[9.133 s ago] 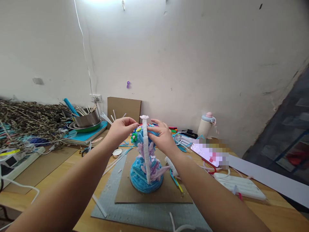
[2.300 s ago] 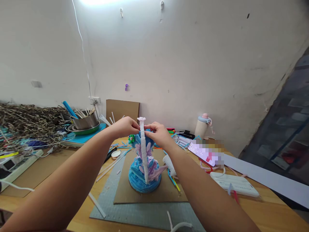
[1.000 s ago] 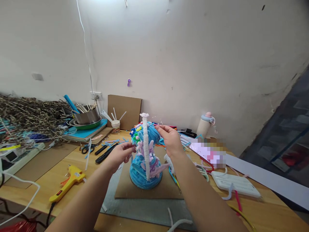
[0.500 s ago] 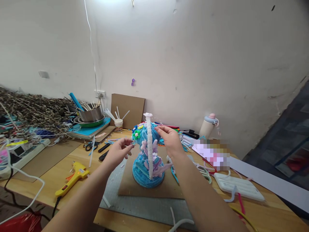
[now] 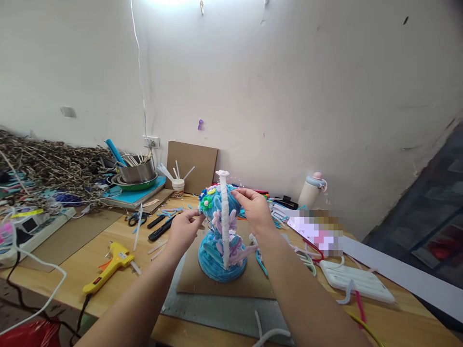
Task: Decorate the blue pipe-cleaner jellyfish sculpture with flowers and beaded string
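Observation:
A blue fuzzy craft piece (image 5: 222, 262) with a wide round base and a rounded top stands upright on a cardboard sheet (image 5: 195, 284). A white wrapped post (image 5: 224, 221) with a pale pink flower on its tip rises along its front. Green, blue and yellow flowers (image 5: 206, 202) sit at the upper left, and lilac butterfly shapes (image 5: 237, 250) on the lower right. My left hand (image 5: 186, 226) has its fingers pinched at the top's left edge, beside the green flower. With thumb and fingertips, my right hand (image 5: 252, 205) grips the top's right side.
On the left lie a yellow glue gun (image 5: 114, 265), scissors (image 5: 137, 219) and a black cutter (image 5: 161, 229). Behind them stand a paper cup (image 5: 178, 188) and a metal bowl (image 5: 135, 169). A bottle (image 5: 310, 192) and a white pack (image 5: 356, 279) are on the right.
My left hand has moved right and slightly up to the top's left edge, and its fingers have closed together. The right hand stays nearly in place. The view has shifted slightly.

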### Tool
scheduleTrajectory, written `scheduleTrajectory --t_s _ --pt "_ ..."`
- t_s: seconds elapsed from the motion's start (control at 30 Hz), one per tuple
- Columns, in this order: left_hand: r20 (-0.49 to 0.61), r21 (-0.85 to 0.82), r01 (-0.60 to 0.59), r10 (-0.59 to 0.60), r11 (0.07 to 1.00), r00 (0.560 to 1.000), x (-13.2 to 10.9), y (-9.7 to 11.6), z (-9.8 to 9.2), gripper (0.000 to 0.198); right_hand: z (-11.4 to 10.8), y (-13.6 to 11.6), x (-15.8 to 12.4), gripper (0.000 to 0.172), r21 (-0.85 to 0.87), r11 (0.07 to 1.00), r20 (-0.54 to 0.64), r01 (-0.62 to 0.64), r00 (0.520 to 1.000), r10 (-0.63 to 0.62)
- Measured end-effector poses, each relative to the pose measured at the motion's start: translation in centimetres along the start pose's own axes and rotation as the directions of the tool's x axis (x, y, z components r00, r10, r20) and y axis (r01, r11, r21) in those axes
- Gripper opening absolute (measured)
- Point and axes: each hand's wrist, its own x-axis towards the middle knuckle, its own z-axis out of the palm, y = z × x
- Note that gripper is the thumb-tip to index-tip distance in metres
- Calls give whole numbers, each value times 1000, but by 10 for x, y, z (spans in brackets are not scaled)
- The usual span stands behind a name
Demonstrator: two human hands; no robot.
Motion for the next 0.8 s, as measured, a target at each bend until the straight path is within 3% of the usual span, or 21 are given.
scheduleTrajectory --t_s 0.17,0.3,0.4,0.53,0.7,0.8 --pt "-199 43 -196 201 980 959 -12 -9 -9 28 0 0 0 27 0 1000 5 3 1000 -3" --pt "-240 -142 -130 94 981 966 -19 7 -20 31 -1 3 0 27 -1 1000 17 3 1000 -3" --pt "-240 -246 -141 80 959 967 -7 30 -28 30 -4 5 1 28 -23 999 -24 28 999 -29" --pt "-153 -172 -155 129 973 980 23 58 -35 23 -11 7 6 27 -11 997 -124 72 990 -73" --pt "129 -147 -104 123 984 984 48 82 -31 20 -21 2 6 18 226 961 -333 158 940 -76" --pt "251 -140 -72 105 988 962 52 92 -22 21 -31 -3 -1 13 329 926 -382 185 923 -48"
